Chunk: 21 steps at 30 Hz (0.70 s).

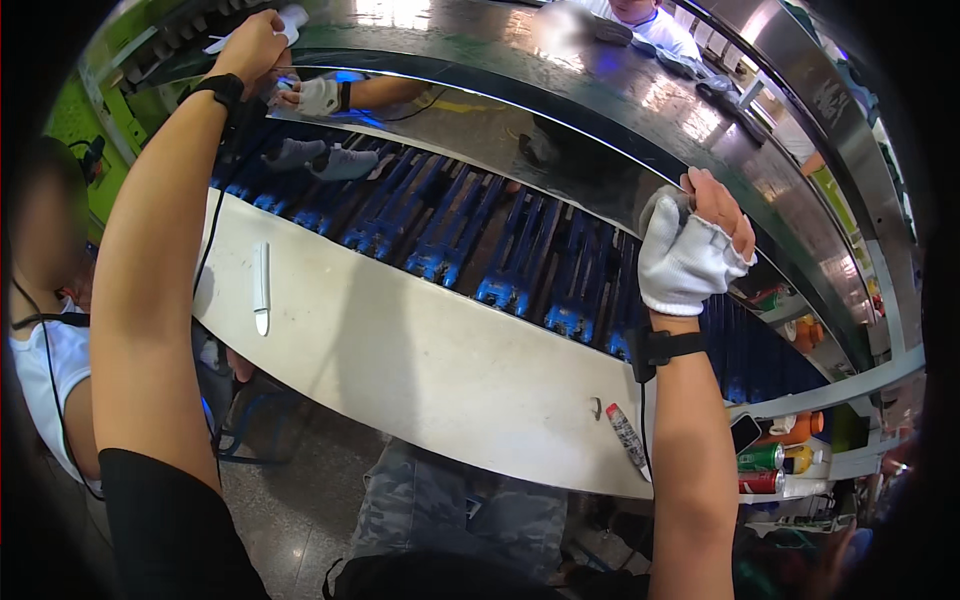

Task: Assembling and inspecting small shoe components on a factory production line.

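Observation:
At the upper left, my bare left hand (251,48) is closed on a white object (292,22). Its form is partly covered by the fingers, so I cannot tell its kind. My right hand (697,243), in a white knitted glove with bare fingertips, is at the shiny panel's edge on the right. Its fingers are bent and close together; a greyish rounded shape (661,197) shows beside them, and I cannot make out what it is. Two grey shoes, one of them a sneaker (346,163), sit on the blue rack (435,262) below the panel.
The cream table (400,350) holds a white pen-like tool (261,290) and a red-topped tube (628,438). Cans (760,458) and bottles stand at the right. Beyond the shiny panel (480,125) runs a dark belt (470,45). People are at the left and far side.

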### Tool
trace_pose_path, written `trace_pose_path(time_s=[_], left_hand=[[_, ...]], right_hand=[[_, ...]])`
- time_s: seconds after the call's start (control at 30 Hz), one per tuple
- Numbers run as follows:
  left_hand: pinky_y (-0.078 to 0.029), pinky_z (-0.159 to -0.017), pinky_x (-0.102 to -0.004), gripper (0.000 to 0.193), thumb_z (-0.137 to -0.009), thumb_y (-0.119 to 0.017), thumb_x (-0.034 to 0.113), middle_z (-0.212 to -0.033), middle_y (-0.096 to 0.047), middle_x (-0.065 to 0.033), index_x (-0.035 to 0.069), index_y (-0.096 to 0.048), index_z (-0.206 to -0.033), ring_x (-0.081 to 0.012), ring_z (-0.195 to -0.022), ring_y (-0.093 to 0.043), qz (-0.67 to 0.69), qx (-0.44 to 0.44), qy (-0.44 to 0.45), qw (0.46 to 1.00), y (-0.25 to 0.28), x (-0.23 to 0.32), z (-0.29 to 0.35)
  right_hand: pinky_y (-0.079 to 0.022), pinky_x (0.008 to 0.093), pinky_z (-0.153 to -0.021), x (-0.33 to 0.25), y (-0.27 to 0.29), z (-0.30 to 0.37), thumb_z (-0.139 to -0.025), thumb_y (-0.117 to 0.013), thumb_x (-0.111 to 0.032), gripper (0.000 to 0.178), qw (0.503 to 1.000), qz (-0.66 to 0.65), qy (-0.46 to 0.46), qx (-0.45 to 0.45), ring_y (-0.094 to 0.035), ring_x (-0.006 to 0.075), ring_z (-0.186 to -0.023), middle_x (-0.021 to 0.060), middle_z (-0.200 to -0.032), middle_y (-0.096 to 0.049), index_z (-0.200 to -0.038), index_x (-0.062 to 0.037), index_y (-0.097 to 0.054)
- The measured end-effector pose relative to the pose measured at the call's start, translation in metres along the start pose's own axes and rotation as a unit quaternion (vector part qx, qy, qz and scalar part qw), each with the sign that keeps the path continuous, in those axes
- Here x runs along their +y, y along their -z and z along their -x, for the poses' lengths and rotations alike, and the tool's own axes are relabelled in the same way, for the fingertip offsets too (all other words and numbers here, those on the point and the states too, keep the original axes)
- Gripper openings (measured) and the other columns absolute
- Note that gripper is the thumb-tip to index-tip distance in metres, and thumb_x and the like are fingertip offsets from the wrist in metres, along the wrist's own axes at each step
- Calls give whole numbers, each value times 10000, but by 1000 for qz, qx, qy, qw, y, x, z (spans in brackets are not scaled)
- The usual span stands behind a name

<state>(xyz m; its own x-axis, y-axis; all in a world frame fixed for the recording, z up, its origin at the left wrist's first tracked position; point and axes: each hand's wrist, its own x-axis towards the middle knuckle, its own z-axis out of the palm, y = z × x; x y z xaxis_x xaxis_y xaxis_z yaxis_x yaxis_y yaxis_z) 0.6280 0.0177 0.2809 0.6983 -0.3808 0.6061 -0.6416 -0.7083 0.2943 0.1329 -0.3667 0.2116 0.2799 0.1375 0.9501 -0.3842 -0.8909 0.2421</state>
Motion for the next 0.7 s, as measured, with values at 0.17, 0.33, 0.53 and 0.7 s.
trace_pose_path(time_s=[0.17, 0.33, 0.53, 0.7], left_hand=[[-570, -992, -530, 345, -967, -669, 238, -1181, -771, -296, -3, -735, -1206, -501, -1147, -721, -161, 34, -22, 986, 16, 12, 14], [-572, -945, -566, 321, -1005, -635, 296, -1127, -776, -273, 22, -733, -1140, -503, -1090, -727, -153, 49, 56, 985, 17, 13, 22], [-564, -846, -535, 329, -1026, -659, 361, -1020, -781, -211, 40, -715, -1072, -450, -1004, -741, -64, 69, -4, 996, 20, 34, 42], [-580, -793, -405, 209, -1073, -686, 246, -952, -783, -136, 40, -708, -1102, -294, -901, -774, 88, 46, -81, 992, 17, 128, 97]], right_hand=[[-413, 469, -1102, -6, -1, 2, -1084, -658, -390, 358, 1000, -11, -2, 6, -691, 270, -1197, 46, -1247, -777, -1336, -147, -735], [-413, 470, -1105, -8, -1, 2, -1084, -657, -398, 364, 1000, -11, -3, 4, -691, 274, -1198, 45, -1250, -777, -1337, -147, -731], [-416, 472, -1093, -2, 5, 1, -1021, -735, -386, 353, 1000, -3, -11, 0, -681, 262, -1213, 13, -1272, -768, -1311, -186, -727], [-417, 468, -1093, -17, -3, 3, -1014, -732, -392, 382, 1000, -5, -20, -15, -679, 279, -1198, 30, -1249, -761, -1327, -176, -704]])
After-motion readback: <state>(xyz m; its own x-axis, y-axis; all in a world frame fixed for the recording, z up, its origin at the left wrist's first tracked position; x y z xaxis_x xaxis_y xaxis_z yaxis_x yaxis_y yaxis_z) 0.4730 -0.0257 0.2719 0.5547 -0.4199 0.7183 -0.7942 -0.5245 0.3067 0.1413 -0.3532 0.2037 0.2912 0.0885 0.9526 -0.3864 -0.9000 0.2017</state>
